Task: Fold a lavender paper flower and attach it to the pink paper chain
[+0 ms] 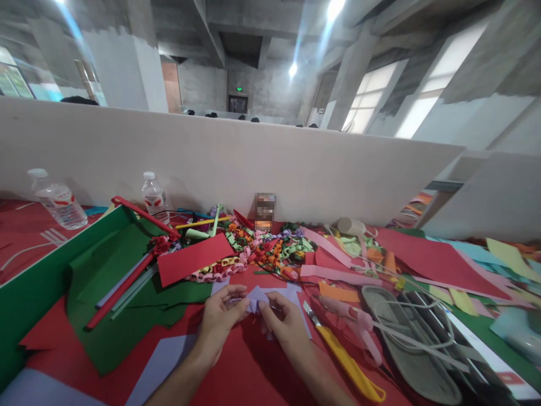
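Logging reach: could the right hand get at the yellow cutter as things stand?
Probably yes: the yellow cutter lies uncovered beside the right hand, though that hand is holding the purple paper.

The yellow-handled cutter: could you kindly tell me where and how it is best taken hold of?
Probably by the middle of its yellow handle, from above on the near side: the handle runs toward the camera, its metal tip points away, and the pink glue gun lies close on its right.

Two white-capped, clear plastic bottles (63,206) (155,200) near a long white partition board (228,158); beyond, a small green sign (239,89) above a dark rectangular doorway (238,105).
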`<state>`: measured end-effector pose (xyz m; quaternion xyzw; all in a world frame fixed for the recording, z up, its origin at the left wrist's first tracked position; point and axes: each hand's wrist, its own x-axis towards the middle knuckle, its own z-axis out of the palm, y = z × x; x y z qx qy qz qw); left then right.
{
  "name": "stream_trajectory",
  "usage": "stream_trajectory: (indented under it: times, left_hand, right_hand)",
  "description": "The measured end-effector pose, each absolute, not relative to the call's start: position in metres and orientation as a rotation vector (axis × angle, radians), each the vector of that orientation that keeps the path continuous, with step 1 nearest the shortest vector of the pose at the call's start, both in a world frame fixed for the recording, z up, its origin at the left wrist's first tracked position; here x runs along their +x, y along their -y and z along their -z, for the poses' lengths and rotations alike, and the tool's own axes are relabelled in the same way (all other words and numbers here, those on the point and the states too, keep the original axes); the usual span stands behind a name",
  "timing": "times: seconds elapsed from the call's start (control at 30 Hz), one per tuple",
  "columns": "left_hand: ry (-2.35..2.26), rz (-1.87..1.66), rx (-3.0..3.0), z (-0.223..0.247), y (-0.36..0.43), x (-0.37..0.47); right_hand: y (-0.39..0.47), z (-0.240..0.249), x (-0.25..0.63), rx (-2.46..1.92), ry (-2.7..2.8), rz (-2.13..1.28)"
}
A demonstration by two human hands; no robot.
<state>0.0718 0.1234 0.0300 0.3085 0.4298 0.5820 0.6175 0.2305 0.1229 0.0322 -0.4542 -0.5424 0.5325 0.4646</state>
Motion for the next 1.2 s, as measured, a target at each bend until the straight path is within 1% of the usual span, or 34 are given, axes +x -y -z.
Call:
stream_trajectory:
  times: [0.13, 0.5, 0.8, 1.03, 1.2]
  left_hand:
    - [-1.016, -1.342, 0.752, -0.029, -0.123, 0.073]
    - [-1.002, -1.264, 0.875, -0.030, -0.127, 0.070]
    - [-1.015, -1.258, 0.964, -0.036, -0.123, 0.069]
    - [-0.985, -1.209, 1.014, -0.031, -0.124, 0.068]
    - [-0.999, -1.194, 1.051, -0.038, -0.121, 0.066]
  right_hand:
    - [-0.125, -0.028, 0.232, -1.128, 1.321, -1.325]
    - [-0.125, -0.035, 0.232, -1.121, 1.319, -1.387]
    - [-0.127, -0.036, 0.230, -1.166, 1.357, -1.364]
    - [-0.122, -0.041, 0.230, -1.160, 1.305, -1.314]
    - [-0.122, -0.039, 0.232, -1.155, 1.268, -1.317]
